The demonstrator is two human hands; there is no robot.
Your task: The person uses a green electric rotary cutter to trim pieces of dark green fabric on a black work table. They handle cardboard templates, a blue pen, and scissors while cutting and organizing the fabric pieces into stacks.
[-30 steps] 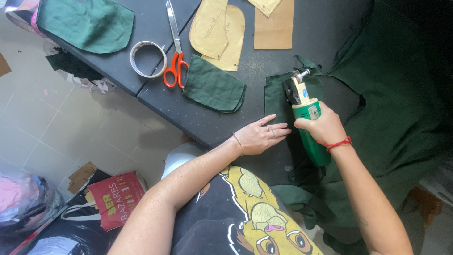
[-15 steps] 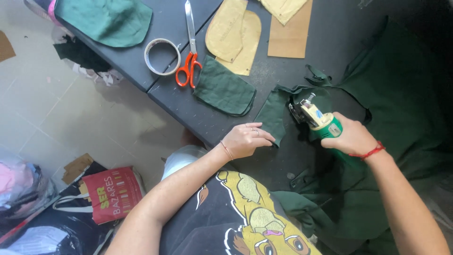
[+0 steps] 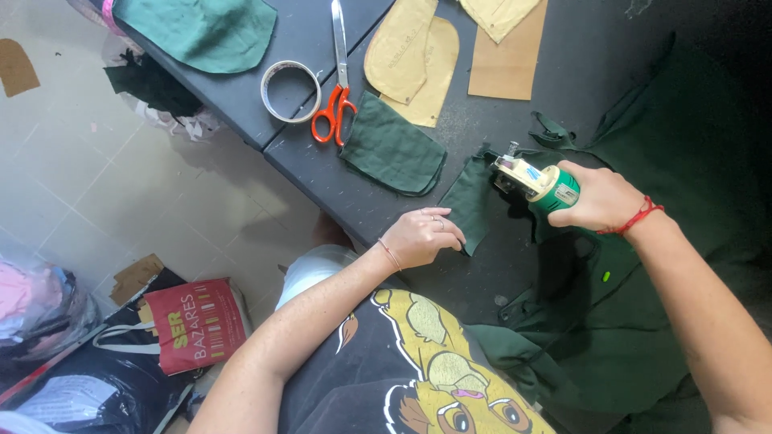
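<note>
View from the head camera, looking down on a dark grey bench (image 3: 322, 173) that runs diagonally over a pale tiled floor (image 3: 96, 201). The right hand (image 3: 599, 197) is wrapped tight around the green body of a handheld electric fabric cutter (image 3: 537, 181), whose metal head points left at the edge of a small green fabric piece (image 3: 470, 201). The left hand (image 3: 422, 237) lies flat, fingers together, pressing the near end of that piece onto the bench. A large spread of green cloth (image 3: 659, 241) covers the right part of the bench and hangs over its front edge. Farther back lie a cut green panel (image 3: 394, 149), orange-handled scissors (image 3: 338, 88), a roll of tape (image 3: 291, 91), tan paper patterns (image 3: 418, 56) and a brown card rectangle (image 3: 507, 60). A second green piece (image 3: 201, 28) is cut off by the top edge. On the floor at lower left stand a red printed bag (image 3: 193, 321) and plastic sacks (image 3: 40, 313), partly out of frame. The cutter's blade is too small to make out, and the upper right corner lies in deep shadow.
</note>
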